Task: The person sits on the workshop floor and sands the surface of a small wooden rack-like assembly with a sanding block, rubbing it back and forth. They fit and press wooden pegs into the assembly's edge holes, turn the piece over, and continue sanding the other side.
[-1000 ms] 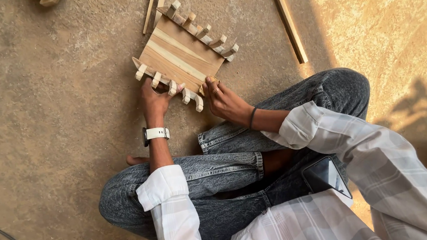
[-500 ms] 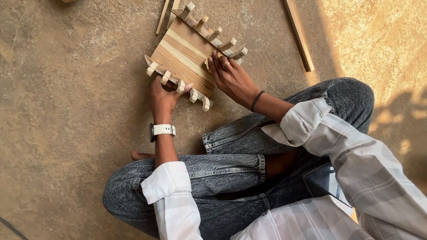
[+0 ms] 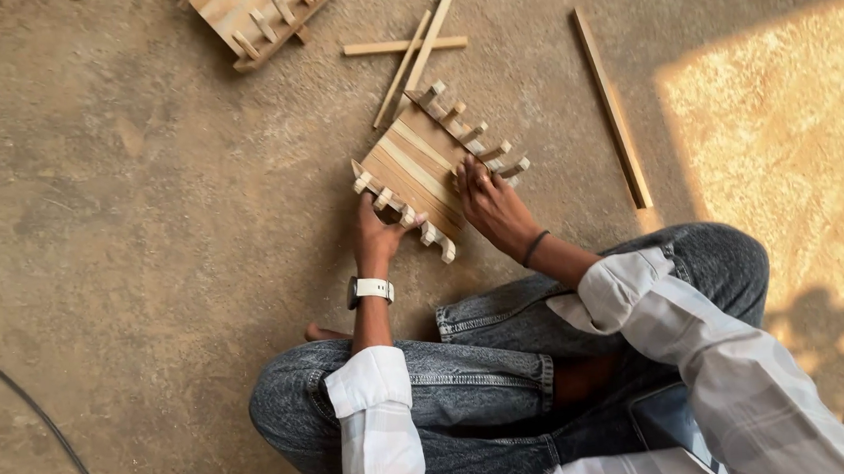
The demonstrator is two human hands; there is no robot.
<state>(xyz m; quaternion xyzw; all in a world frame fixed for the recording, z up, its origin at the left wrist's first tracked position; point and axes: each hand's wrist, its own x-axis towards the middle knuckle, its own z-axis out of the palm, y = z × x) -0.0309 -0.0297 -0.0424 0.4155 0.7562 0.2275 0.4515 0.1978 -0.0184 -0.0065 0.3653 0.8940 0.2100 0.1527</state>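
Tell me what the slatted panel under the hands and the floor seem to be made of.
The slatted panel looks like pale, unfinished wood: grain lines show and there is no paint or gloss. The floor looks like rough bare concrete or packed earth, mottled brown and matte; which of the two is unclear.

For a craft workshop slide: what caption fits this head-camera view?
Seated on the floor, a person steadies a small wooden slat panel with the left hand and right hand.
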